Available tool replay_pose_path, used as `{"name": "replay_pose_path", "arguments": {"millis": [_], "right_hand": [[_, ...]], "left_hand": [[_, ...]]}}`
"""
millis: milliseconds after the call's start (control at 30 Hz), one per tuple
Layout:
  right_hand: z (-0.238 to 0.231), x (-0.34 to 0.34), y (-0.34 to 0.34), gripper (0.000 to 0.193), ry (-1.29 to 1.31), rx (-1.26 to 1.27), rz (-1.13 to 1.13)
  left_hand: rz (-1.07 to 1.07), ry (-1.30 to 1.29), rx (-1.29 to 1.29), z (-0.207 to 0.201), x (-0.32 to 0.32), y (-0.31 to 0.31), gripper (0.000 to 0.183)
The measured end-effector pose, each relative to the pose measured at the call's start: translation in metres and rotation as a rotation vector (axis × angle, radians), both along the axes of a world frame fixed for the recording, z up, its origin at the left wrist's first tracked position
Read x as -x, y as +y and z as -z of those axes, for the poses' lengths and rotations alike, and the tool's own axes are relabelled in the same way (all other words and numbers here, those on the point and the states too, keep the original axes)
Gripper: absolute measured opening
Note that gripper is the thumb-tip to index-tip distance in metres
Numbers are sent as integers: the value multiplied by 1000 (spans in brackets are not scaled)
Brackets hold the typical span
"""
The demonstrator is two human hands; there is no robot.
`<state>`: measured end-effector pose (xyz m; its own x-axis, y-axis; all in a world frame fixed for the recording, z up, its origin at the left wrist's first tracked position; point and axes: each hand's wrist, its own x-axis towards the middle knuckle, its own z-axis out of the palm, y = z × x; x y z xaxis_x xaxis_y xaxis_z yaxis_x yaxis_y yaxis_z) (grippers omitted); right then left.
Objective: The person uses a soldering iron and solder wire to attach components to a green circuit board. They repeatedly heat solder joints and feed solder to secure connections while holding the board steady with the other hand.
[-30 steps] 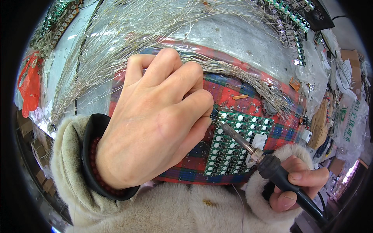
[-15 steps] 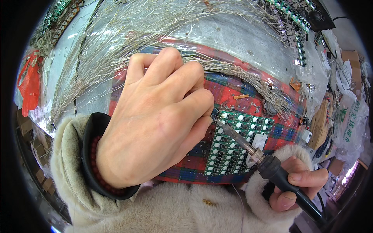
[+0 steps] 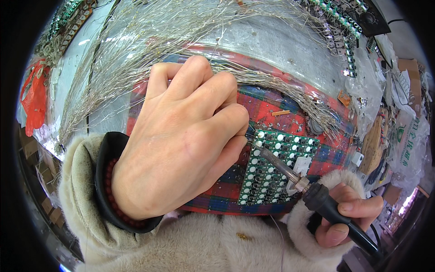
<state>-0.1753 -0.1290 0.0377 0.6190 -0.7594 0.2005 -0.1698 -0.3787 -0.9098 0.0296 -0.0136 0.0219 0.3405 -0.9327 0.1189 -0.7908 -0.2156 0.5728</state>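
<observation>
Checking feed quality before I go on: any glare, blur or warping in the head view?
Head view: strong fisheye bend and black corners; glare on the clear plastic sheet; the left hand hides part of the green board; the soldering iron tip stays sharp.

The left hand [image 3: 181, 140] is covering most of the plaid cloth [image 3: 294, 120], leaving only its right part open. There the green board [image 3: 276, 167] is lying, with the soldering iron [image 3: 290, 172] slanting across it from the right hand [image 3: 349, 217]. Loose wires [image 3: 149, 41] are fanning over the bench [image 3: 281, 50] behind, blocking reach from above. More boards [image 3: 340, 22] are crowding the far right edge, and bags and boxes [image 3: 403, 136] are piling up at the right.
</observation>
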Motion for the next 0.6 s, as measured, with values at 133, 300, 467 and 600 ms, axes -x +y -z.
{"name": "replay_pose_path", "arguments": {"millis": [133,300,467,600], "right_hand": [[-3,3,-2,52,-4,-4,18],[1,1,-5,51,-18,50,-1],[-1,1,-7,53,13,65,-25],[5,0,-8,53,-66,122,0]], "left_hand": [[2,-2,1,0,0,0,19],[2,0,-3,0,-1,0,19],[1,-1,-2,0,0,0,19],[2,-3,1,0,0,-1,19]]}}
